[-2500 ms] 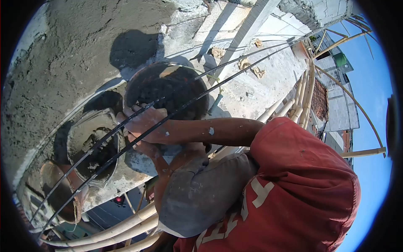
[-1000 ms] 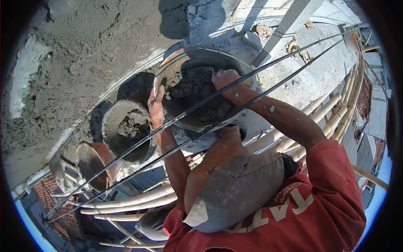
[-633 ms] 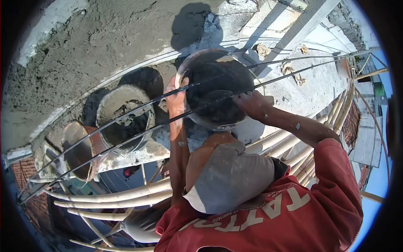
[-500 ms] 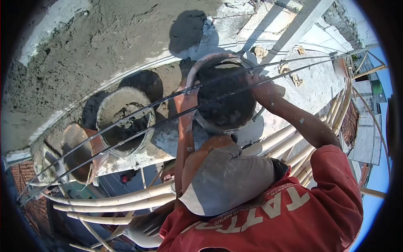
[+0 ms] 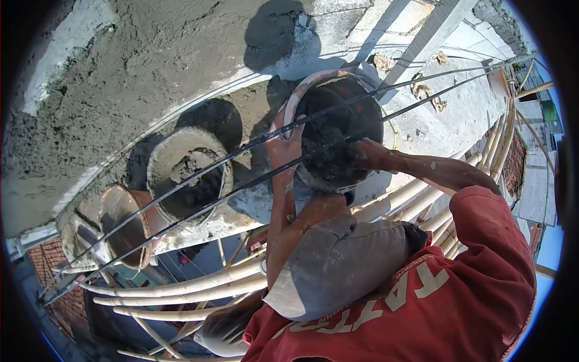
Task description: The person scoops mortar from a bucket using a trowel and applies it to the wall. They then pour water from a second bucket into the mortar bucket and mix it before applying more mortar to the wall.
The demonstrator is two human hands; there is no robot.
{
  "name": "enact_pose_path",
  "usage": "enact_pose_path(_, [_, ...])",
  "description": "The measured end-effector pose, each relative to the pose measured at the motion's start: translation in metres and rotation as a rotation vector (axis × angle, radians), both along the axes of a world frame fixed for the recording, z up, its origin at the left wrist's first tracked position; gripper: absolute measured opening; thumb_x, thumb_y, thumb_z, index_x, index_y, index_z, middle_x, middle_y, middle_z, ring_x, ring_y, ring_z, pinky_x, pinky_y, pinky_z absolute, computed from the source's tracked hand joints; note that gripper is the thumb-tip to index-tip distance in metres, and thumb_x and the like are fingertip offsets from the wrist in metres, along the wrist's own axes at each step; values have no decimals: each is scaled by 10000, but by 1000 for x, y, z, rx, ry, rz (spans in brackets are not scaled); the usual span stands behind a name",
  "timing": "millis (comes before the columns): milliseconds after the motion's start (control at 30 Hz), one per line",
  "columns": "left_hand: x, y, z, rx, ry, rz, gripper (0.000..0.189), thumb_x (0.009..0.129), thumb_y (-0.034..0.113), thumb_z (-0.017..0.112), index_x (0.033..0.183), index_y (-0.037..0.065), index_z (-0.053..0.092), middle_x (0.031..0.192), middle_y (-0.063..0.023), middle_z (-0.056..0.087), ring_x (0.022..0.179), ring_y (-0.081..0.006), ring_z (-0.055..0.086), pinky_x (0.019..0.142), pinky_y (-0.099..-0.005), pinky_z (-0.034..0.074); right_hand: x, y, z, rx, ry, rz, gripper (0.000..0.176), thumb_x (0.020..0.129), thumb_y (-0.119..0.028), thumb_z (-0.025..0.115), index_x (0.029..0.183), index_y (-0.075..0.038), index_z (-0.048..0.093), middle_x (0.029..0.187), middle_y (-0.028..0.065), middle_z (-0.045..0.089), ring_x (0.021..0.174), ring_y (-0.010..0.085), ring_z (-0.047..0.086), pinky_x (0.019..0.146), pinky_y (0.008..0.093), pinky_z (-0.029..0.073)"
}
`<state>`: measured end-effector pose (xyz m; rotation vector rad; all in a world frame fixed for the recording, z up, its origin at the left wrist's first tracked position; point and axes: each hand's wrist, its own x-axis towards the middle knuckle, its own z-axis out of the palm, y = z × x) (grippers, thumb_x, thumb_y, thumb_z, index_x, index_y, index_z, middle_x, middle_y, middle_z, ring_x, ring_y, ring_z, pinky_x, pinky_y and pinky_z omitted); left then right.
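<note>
A bucket (image 5: 303, 90) with a mortar-smeared rim stands tilted before my knee, with dark wet mortar (image 5: 322, 142) inside. My left hand (image 5: 284, 145) is closed on its left rim, thumb up along the edge. Over the right side of the mortar, inside the rim, is my right hand (image 5: 368, 154). Its fingers are curled and partly in shadow; what they hold, if anything, I cannot make out. Two dark thin cables or rods (image 5: 253, 143) cross in front of the bucket and both forearms.
Left of the bucket stand a second bucket of mortar (image 5: 158, 158) and a reddish tub (image 5: 107, 208) on the ledge (image 5: 446, 130). Behind is a wall of wet render (image 5: 163, 60). Bamboo poles (image 5: 181, 286) run below the ledge. A slanted post (image 5: 422, 45) rises at upper right.
My right hand has moved from the bucket's right rim down and inward over the mortar. My left hand keeps its hold on the rim. The view has shifted slightly.
</note>
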<state>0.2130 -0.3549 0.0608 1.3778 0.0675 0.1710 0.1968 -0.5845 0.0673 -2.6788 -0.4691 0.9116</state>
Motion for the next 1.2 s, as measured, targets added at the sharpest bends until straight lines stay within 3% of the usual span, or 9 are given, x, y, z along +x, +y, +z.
enact_pose_path(200, [1, -6, -1, 151, 17, 13, 349, 810, 179, 662, 1074, -32, 575, 885, -55, 611, 768, -81, 523, 689, -231, 433, -6, 16, -16, 277, 231, -290, 248, 684, -188, 662, 809, 19, 610, 714, 169, 614, 714, 280, 623, 641, 375, 472])
enact_pose_path(333, [7, -6, 6, -36, 76, -79, 383, 784, 86, 654, 1142, 2, 545, 1056, -143, 604, 947, -194, 581, 832, -301, 439, -5, 25, -3, 295, 408, -447, 261, 702, -192, 661, 837, 23, 599, 721, 122, 609, 650, 177, 599, 551, 327, 464])
enact_pose_path(467, [16, 5, 2, -201, 49, -36, 330, 779, 85, 665, 1089, 7, 580, 961, -89, 619, 857, -139, 559, 772, -267, 436, -4, 26, 13, 278, 352, -418, 248, 724, -199, 664, 807, 15, 572, 743, 96, 595, 586, 146, 567, 500, 302, 442])
enact_pose_path(533, [20, 25, -12, 102, 108, 19, 256, 841, 171, 614, 1021, -10, 596, 879, -27, 596, 794, -93, 527, 709, -240, 421, 1, 26, 34, 263, 520, -475, 267, 744, -232, 675, 771, -8, 533, 729, 60, 561, 584, 121, 533, 511, 281, 431])
enact_pose_path(600, [27, 38, -46, -350, -22, -13, 255, 853, 201, 601, 1004, -5, 604, 863, -25, 598, 793, -95, 524, 714, -234, 413, 6, 33, 53, 266, 519, -505, 274, 748, -242, 680, 763, -21, 517, 707, 46, 544, 577, 112, 519, 507, 271, 422])
enact_pose_path(800, [29, 70, -111, -377, 256, 233, 437, 877, 383, 536, 1076, -1, 592, 1009, -49, 605, 935, -127, 515, 845, -247, 384, 23, 39, 81, 381, 567, -752, 192, 790, -190, 641, 885, -59, 537, 611, -11, 491, 483, 80, 459, 404, 217, 355])
enact_pose_path(900, [8, 72, -73, -557, 319, 237, 522, 898, 418, 473, 1175, -23, 515, 1169, -59, 528, 1080, -144, 462, 942, -271, 325, 31, 48, 110, 354, 502, -701, 145, 802, -143, 619, 884, -54, 538, 625, -3, 519, 489, 72, 458, 411, 220, 375])
enact_pose_path(1100, [-24, 46, -139, -774, -24, 289, 678, 902, 530, 345, 1342, 16, 314, 1261, -68, 474, 1175, -137, 416, 980, -271, 318, 61, 87, 104, 243, 247, -451, 191, 812, -238, 628, 774, -69, 545, 600, -35, 470, 499, 45, 418, 457, 220, 337])
enact_pose_path(1200, [-32, 55, -157, -800, 326, 278, 531, 939, 384, 373, 1349, 51, 311, 1261, -84, 479, 1134, -144, 470, 937, -259, 367, 52, 155, 77, 421, 145, -241, 274, 844, -235, 585, 1046, -61, 519, 640, 14, 519, 489, 117, 493, 443, 253, 388])
